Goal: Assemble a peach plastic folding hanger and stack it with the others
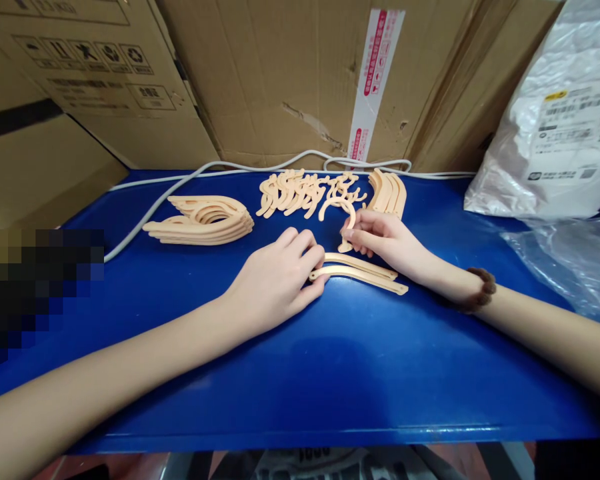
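Fingers of the right hand (393, 240) clamp a beige plastic open-ring hook (351, 215) beyond two curved beige plastic strips (363, 275), gripped at left by fingers of the left hand (275, 273), likely a positioning step needing careful alignment next.

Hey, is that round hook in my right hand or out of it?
In: the right hand pinches the hook by its stem, curved end free.
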`<state>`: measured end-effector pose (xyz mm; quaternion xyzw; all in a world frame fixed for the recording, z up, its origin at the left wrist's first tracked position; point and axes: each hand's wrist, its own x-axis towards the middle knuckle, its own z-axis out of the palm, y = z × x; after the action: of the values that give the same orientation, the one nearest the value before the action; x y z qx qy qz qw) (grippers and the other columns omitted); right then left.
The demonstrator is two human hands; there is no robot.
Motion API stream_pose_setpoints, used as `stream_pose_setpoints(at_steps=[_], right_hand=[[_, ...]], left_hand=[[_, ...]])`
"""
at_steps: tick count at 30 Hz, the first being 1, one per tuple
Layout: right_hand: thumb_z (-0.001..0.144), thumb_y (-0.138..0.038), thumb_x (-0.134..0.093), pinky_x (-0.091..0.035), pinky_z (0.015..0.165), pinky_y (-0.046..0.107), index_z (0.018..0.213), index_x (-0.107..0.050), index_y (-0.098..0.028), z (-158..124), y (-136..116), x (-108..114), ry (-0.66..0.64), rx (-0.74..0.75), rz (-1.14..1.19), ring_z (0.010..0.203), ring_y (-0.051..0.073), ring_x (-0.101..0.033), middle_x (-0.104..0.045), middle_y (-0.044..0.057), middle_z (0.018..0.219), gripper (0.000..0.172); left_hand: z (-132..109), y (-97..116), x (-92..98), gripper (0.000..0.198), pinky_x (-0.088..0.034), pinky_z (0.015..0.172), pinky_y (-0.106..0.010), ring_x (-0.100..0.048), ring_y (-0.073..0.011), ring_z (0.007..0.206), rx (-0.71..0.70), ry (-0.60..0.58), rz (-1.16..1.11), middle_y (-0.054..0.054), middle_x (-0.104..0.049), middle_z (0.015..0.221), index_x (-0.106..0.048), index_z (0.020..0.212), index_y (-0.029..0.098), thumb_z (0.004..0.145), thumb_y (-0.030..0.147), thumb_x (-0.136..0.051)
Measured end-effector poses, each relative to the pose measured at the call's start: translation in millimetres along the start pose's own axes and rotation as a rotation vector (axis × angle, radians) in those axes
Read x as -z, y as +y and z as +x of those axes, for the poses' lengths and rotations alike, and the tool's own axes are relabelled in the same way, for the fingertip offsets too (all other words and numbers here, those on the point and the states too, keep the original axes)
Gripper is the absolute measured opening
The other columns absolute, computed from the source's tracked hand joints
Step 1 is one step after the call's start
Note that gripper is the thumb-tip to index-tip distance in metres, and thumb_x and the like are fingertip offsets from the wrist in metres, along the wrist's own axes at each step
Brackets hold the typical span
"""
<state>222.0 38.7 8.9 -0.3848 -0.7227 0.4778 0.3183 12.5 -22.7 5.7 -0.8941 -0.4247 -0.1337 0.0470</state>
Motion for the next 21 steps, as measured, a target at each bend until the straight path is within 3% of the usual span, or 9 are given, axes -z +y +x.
stream_pose_setpoints(at_steps=[4, 13, 18, 21], right_hand=[[0.084, -0.035, -0.064, -0.038, 0.054, 0.022, 0.08, -0.058, -0.018, -1.7, 1.9, 1.7, -0.005, 0.004, 0.013, 0.058, 0.008, -0.048, -0.055, -0.004, 0.067, 0.019], [0.085, -0.039, -0.063, -0.039, 0.054, 0.022, 0.081, -0.059, -0.017, -2.4, 3.9, 3.8, -0.019, -0.008, 0.022, 0.06, 0.009, -0.049, -0.055, -0.003, 0.068, 0.023], [0.085, -0.039, -0.064, -0.039, 0.053, 0.022, 0.081, -0.059, -0.018, -2.6, 4.2, 3.5, -0.016, -0.011, 0.026, 0.06, 0.009, -0.049, -0.055, -0.003, 0.068, 0.022], [0.084, -0.039, -0.064, -0.039, 0.053, 0.022, 0.082, -0.059, -0.018, -2.4, 4.9, 3.4, -0.016, -0.006, 0.025, 0.059, 0.009, -0.048, -0.055, -0.003, 0.068, 0.022]], left_hand=[[0.8, -4.5, 3.4, 0.017, -0.042, 0.072, -0.033, -0.051, -0.0201, 0.085, 0.086, 0.055, -0.239, -0.004, -0.06, 0.09, -0.055, 0.09, 0.019, 0.095, 0.033, -0.047], [8.9, -21.3, 15.9, 0.018, -0.045, 0.07, -0.027, -0.058, -0.0152, 0.083, 0.496, 0.357, -1.071, -0.003, -0.064, 0.097, -0.061, 0.101, 0.02, 0.09, 0.034, -0.06], [11.1, -25.3, 11.7, 0.025, -0.048, 0.078, -0.029, -0.06, -0.0168, 0.091, 0.586, 0.292, -1.327, -0.005, -0.067, 0.102, -0.066, 0.107, 0.018, 0.088, 0.033, -0.063], [10.6, -25.1, 8.7, 0.019, -0.049, 0.084, -0.03, -0.062, -0.0166, 0.093, 0.613, 0.242, -1.457, -0.005, -0.068, 0.101, -0.07, 0.098, 0.017, 0.088, 0.031, -0.063]])
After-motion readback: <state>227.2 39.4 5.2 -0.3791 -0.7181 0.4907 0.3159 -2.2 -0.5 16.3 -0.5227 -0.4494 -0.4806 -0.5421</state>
